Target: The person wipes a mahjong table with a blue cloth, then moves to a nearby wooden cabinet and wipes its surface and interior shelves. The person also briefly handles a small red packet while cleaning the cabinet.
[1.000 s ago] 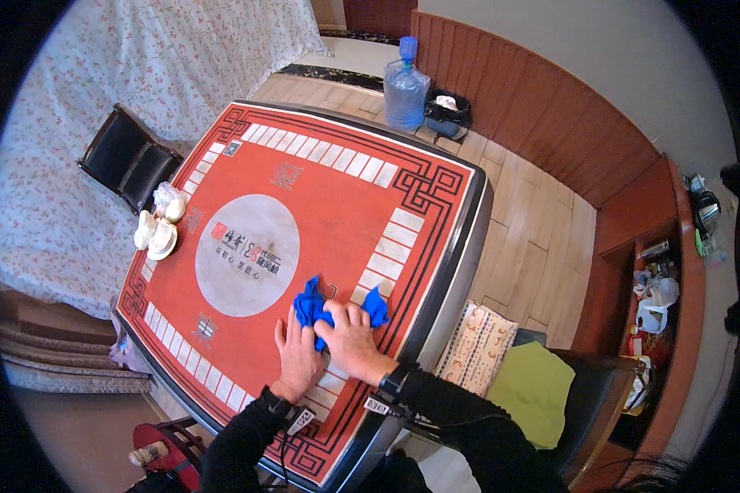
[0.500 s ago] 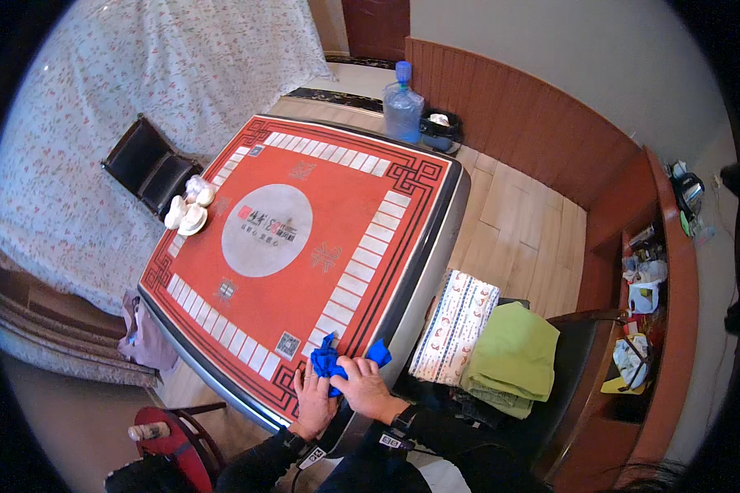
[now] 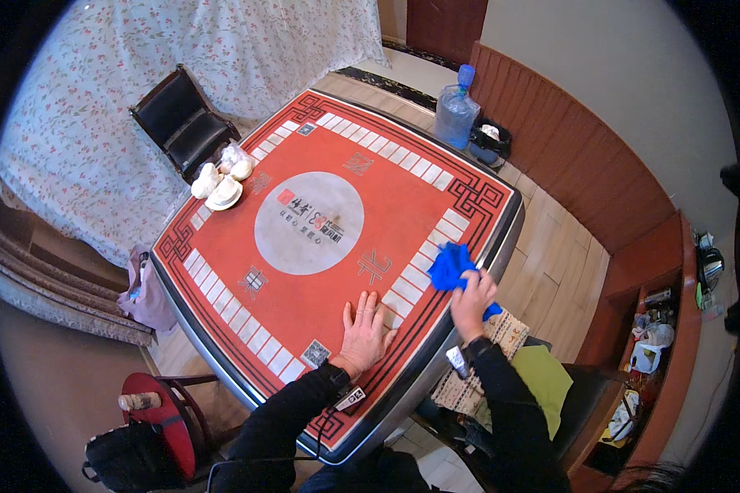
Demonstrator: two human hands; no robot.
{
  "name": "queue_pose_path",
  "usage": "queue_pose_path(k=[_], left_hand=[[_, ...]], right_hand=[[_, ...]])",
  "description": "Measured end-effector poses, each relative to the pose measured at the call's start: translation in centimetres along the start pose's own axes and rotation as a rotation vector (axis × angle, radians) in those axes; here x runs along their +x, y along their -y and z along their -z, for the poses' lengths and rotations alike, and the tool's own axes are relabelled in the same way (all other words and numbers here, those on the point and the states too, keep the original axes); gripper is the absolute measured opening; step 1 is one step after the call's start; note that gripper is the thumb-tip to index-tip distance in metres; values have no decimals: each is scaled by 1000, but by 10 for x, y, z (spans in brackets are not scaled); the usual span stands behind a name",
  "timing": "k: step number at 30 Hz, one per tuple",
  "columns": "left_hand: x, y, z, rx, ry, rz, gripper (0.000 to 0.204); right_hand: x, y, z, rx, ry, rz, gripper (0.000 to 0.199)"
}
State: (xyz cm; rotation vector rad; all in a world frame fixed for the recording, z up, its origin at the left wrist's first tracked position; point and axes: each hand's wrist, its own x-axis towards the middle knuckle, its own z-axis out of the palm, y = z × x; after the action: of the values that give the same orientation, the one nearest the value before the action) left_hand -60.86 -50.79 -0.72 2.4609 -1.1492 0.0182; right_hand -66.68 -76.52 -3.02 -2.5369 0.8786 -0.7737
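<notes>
My right hand (image 3: pixel 474 306) grips a blue cloth (image 3: pixel 450 266), which lies bunched over the white printed tiles along the right side of the square mahjong table (image 3: pixel 423 205). A loose corner of the cloth hangs below that hand. Flat on the red table mat, with fingers spread, rests my left hand (image 3: pixel 367 335), near the front right part of the printed border. At the table's far left edge sits a cluster of white cups and saucers (image 3: pixel 224 194).
A black chair (image 3: pixel 185 123) stands beyond the cups. Behind the table are a water jug (image 3: pixel 455 113) and a bin (image 3: pixel 492 141). Green cloth (image 3: pixel 544 382) lies on a seat at right. A red stool (image 3: pixel 169 419) with a black bag (image 3: pixel 131 458) is at lower left.
My right hand has carried the blue cloth from the near corner up along the table's right edge. My left hand has left the cloth and moved forward onto the mat. The view has shifted.
</notes>
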Motion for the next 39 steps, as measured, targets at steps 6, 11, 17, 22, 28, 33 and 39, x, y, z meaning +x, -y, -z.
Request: queue_pose_path(k=[6,11,17,22,28,33,39], left_hand=[[10,-2,-1,55,9,8,58],[14,0,2,47,2,-21,58],[15,1,3,26,21,-3,56],[14,3,1,47,49,-13,55],[17,2,6,17,23,19,51],[17,0,11,21,36,48,52],[13,1,10,8,25,51,50]], right_hand=[[82,-49,-32,54,-87,-279,37],[75,-89,-47,72,-181,-143,41],[143,-173,-63,221,-177,-577,50],[218,-167,-74,-81,-149,-188,48],[298,-83,-115,-164,56,-180,49],[333,-40,-178,-142,82,-157,55],[363,-5,-242,48,37,93,48]])
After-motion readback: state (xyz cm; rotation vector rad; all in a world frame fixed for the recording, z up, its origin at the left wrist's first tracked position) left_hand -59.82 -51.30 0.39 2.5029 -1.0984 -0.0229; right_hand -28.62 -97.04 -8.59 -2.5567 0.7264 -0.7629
